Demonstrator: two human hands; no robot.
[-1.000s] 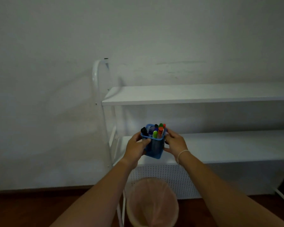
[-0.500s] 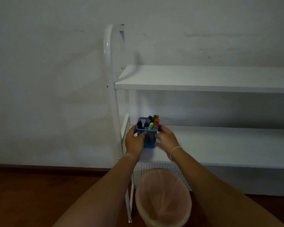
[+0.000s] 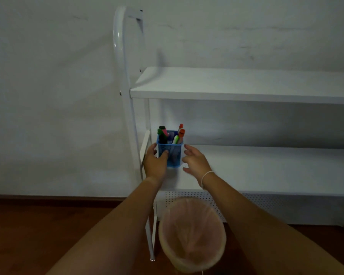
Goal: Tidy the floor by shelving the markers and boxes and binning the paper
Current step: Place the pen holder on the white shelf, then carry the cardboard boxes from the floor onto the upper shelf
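A blue mesh cup [image 3: 174,153] holding several coloured markers [image 3: 170,133] stands upright at the left end of the white lower shelf [image 3: 266,167]. My left hand [image 3: 154,162] is beside the cup's left wall, thumb still resting against its front, fingers loose. To the right of the cup, my right hand [image 3: 196,161] hovers with fingers spread, a small gap between them and the cup. No boxes or paper are in sight.
A white upper shelf [image 3: 242,84] runs above, with the rack's curved white side frame [image 3: 121,56] at the left. A round bin [image 3: 192,234] with a pinkish liner stands on the brown floor [image 3: 48,231] right under my forearms.
The cup of markers went from held in the air to standing on the lower shelf. My right hand has let go and drawn back; my left hand's grip has loosened.
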